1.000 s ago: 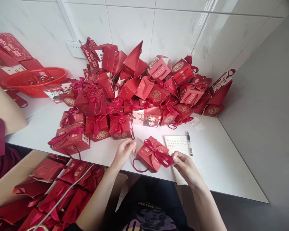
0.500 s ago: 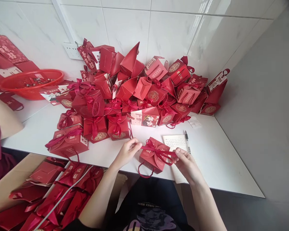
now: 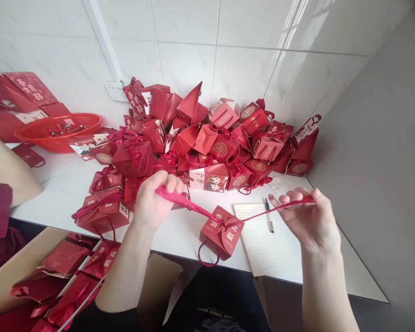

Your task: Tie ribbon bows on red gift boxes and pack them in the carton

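Left hand (image 3: 154, 200) and right hand (image 3: 311, 226) each pinch one end of ribbon (image 3: 181, 199), stretched over red box (image 3: 221, 230) near front edge of desk (image 3: 62, 184). Uneven pull could slide box over edge; hard tug could crease flaps (image 3: 230, 232); loose grip could let ribbon slacken.

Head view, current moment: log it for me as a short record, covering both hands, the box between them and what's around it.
left hand: grips one end of the ribbon
right hand: pinches the other end
ribbon state: drawn out to both sides from the box top; knot or not, cannot tell
box: red, top flaps folded in, on the table near its front edge
right of box: lined notebook, pen
behind: piled red boxes
far left: red basket, another person's forearm
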A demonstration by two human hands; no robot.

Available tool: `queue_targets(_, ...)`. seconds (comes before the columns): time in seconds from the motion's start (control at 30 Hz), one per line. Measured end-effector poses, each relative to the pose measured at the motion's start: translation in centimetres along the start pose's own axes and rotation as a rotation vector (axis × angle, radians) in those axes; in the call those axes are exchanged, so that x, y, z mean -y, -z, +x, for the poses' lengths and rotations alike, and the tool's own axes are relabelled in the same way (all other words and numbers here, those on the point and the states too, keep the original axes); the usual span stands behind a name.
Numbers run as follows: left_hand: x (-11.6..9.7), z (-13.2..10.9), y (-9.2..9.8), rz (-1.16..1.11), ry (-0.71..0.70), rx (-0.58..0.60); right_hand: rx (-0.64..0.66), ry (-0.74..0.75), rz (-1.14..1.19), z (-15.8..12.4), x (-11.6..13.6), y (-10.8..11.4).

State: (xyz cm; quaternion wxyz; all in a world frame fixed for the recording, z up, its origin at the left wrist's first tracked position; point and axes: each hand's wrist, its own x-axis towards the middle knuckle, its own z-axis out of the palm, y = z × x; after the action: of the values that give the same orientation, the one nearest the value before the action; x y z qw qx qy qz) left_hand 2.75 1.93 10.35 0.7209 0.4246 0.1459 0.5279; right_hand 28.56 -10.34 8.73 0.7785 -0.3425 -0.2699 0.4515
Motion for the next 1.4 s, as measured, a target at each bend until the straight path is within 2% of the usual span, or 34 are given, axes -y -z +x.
queue_targets(0.07,0.3,1.2,-2.4,0.015,0.015,0.183,0.123,0.064,-0.054,0.5,-0.1,-3.0)
queue_targets(0.13,0.9,1.9,-4.2,0.072,0.028,0.316,0.196,0.132,-0.143,0.8,-0.5,-5.4)
queue_targets(0.2,1.5,2.3,-5.3,0.125,0.054,0.381,0.210,0.178,-0.204,0.8,-0.9,-6.9)
queue_targets(0.3,1.7,2.4,-6.1,0.134,0.084,0.401,0.213,0.210,-0.228,0.6,-1.3,-7.7)
queue_targets(0.43,1.6,2.2,-6.2,0.122,0.096,0.401,0.246,0.225,-0.241,0.5,-1.4,-7.6)
queue_targets(0.57,0.8,2.0,-5.7,0.077,0.056,0.330,0.246,0.239,-0.276,-0.1,-0.2,-6.6)
queue_targets(0.67,-0.2,2.1,-4.0,0.085,-0.018,0.240,0.340,0.151,-0.282,-0.8,1.3,-4.6)
queue_targets(0.77,-0.2,2.2,-1.9,0.344,-0.122,0.173,0.337,0.029,-0.373,-1.4,1.6,-2.2)
queue_targets(0.83,1.0,1.9,-0.8,0.686,-0.078,0.262,0.266,-0.027,-0.609,-1.5,0.5,-1.2)
queue_targets(0.9,3.0,1.3,-0.3,1.053,0.037,0.419,0.240,-0.071,-0.961,-1.6,-1.6,-0.7)
queue_targets(1.0,6.1,0.2,0.0,1.369,0.078,0.574,0.313,-0.068,-1.365,-1.9,-5.0,-0.4)
queue_targets(1.1,7.9,-0.6,0.2,1.422,0.008,0.646,0.308,0.030,-1.506,-2.0,-7.1,-0.3)
queue_targets(1.2,8.4,-0.6,0.3,1.421,-0.034,0.671,0.284,0.134,-1.624,-1.8,-7.5,-0.5)
queue_targets(1.4,9.1,-0.1,0.5,1.435,-0.051,0.658,0.474,0.150,-1.751,-0.9,-7.5,-1.2)
